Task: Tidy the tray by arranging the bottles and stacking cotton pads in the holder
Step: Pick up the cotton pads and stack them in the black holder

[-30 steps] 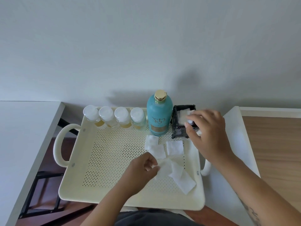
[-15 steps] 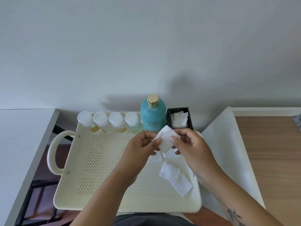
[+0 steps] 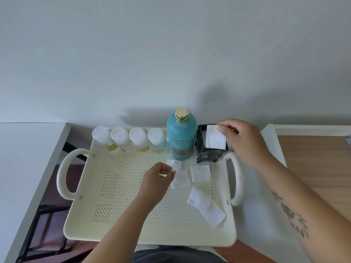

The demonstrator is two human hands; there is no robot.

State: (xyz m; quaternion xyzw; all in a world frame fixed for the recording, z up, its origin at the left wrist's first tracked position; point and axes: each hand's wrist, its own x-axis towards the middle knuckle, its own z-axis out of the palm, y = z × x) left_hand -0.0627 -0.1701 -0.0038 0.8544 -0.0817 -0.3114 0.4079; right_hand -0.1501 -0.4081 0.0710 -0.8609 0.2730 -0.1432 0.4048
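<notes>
Cotton pad [image 3: 215, 137] pinched in right hand [image 3: 245, 141] over holder [image 3: 201, 149]; left hand [image 3: 158, 177] curled, empty; teal bottle [image 3: 181, 135] label unreadable.

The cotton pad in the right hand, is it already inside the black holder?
Not fully: the cotton pad slants over the black holder, pinched by the right hand.

Both forearms are bare, with no sleeves, watch or bracelet in view. The left hand [image 3: 158, 176] carries no ring that can be seen. The right hand [image 3: 245, 138] likewise shows no jewellery, and its thumbnail is short and unpainted. Along the right forearm runs a dark tattoo [image 3: 290, 213]: a flower with leaves near the wrist side, then a line of cursive lettering too small to read. At the bottom edge sits a strip of dark grey clothing [image 3: 171, 256].
</notes>
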